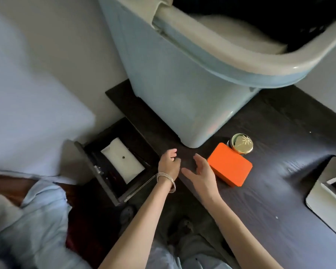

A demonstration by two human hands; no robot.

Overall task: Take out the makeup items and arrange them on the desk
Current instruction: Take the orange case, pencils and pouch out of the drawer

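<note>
An orange box (230,166) lies on the dark wooden desk (275,171), with a gold-lidded jar (241,143) touching its far corner. My right hand (199,172) hovers just left of the box, fingers straight and holding nothing. My left hand (169,164), bangles on its wrist, hangs over the desk's edge with loosely curled fingers and holds nothing. Left of it an open dark drawer (97,171) holds a white pouch (122,161) with a small dark snap.
A large pale blue plastic bin (173,90) stands on the desk right behind the hands. A white container (330,200) sits at the desk's right edge. A bed with pale sheets (27,94) lies to the left. My legs show below.
</note>
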